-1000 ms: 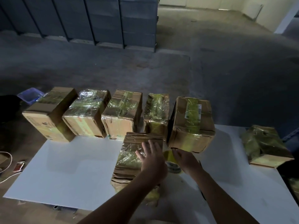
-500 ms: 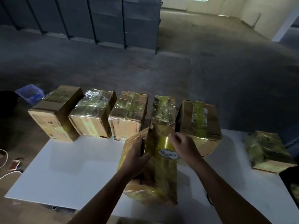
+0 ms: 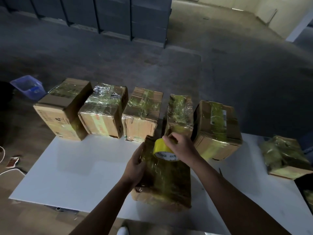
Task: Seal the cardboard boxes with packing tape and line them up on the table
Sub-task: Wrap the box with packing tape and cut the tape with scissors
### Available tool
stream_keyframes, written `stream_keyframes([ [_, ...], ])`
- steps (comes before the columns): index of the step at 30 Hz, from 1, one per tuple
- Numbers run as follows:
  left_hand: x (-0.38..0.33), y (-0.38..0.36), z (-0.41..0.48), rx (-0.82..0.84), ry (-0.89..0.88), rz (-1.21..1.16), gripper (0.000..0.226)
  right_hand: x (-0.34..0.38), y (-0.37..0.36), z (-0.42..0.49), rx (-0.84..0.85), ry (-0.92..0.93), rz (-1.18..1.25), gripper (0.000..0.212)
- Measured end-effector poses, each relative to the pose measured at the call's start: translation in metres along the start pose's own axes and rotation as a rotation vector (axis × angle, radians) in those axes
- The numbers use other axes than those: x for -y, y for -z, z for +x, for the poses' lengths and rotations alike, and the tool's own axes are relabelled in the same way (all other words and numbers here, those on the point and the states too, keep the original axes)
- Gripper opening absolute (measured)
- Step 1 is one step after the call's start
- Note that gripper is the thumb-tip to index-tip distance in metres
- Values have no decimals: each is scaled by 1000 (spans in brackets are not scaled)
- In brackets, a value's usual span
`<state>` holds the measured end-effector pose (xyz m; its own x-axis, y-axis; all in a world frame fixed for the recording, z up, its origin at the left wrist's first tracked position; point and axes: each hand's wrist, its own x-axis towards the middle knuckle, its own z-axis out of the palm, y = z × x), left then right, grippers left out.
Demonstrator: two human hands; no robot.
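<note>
At the near edge of the white table (image 3: 76,170) a taped cardboard box (image 3: 166,182) lies lengthwise, pointing away from the person. The left hand (image 3: 135,165) grips its left side, fingers curled round the edge. The right hand (image 3: 181,146) grasps the yellow tape roll (image 3: 160,149), fingers hooked over its far rim, and the roll sits on the box's far end with its printed core facing the camera.

A second ago the left hand lay flat on top of this box and the roll was down beside it on the table; half a second ago both hands held the box tipped up steeply with the roll against it. Now the box lies lower.

Behind it the row of five boxes (image 3: 142,116) stands along the far table edge, side by side, unchanged in order. A sixth taped box (image 3: 284,155) sits apart at the right, as before.

Beyond the table, on the floor at left, stands a blue bin (image 3: 27,87); dark panels (image 3: 118,17) line the far wall.
</note>
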<state>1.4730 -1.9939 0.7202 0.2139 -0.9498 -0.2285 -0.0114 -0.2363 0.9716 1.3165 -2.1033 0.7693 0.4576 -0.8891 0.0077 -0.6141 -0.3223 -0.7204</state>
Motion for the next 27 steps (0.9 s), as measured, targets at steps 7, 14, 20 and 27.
stream_keyframes([
  [7, 16, 4, 8, 89, -160, 950, 72, 4, -24, 3, 13, -37, 16, 32],
  [14, 23, 2, 17, 98, -127, 1370, 74, -2, -24, -3, -3, -138, 133, 36],
  [20, 27, 3, 19, 131, -130, 1429, 73, -11, 7, -6, -6, -135, -93, 46],
  [27, 9, -7, 27, 98, -304, 1393, 62, -22, -1, -9, -82, -83, -249, 51],
])
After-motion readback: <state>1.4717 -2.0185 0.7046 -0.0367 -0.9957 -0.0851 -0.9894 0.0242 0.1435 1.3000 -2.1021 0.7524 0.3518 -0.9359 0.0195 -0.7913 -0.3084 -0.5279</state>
